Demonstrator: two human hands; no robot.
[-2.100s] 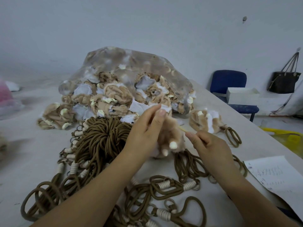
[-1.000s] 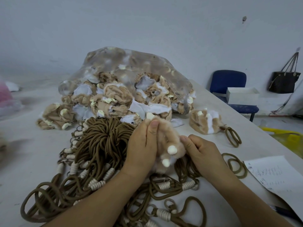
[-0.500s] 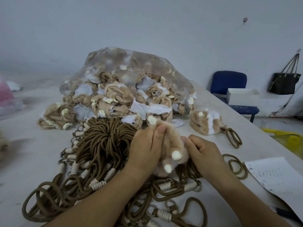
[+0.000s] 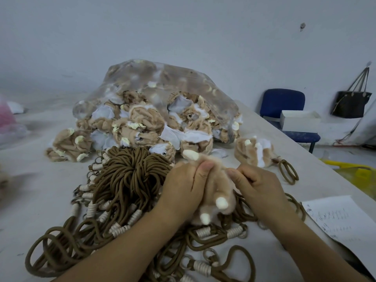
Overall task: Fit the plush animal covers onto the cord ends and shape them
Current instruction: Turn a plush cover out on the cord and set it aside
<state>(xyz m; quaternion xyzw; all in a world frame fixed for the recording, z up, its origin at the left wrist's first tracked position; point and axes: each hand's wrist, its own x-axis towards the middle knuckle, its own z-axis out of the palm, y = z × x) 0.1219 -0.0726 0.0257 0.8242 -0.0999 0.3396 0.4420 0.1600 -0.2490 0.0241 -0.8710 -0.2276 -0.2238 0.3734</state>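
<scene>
nearest the person, loops of brown cord [image 4: 205, 243] sprawl over the table [image 4: 40, 200]. they are round and rope-like, each end bound in a ribbed cream wrap, and seem dumped within easy reach as stock. just beyond, both hands close on one plush cover [image 4: 218, 192] held over those loops. the left hand [image 4: 183, 188] curls its fingers round the cover's left side, thumb on top. the right hand [image 4: 258, 188] curls in and pinches the right side, probably squeezing the soft tan fur into shape. small cream nubs stick out of it, likely paws or ears. whether a cord end sits inside is hidden. to the right lies a written paper sheet [image 4: 341, 220]. further off, one finished-looking plush piece [image 4: 254, 151] lies apart with its cord loop, and a clear plastic bag [image 4: 162, 84] spills limp, unfitted covers.
</scene>
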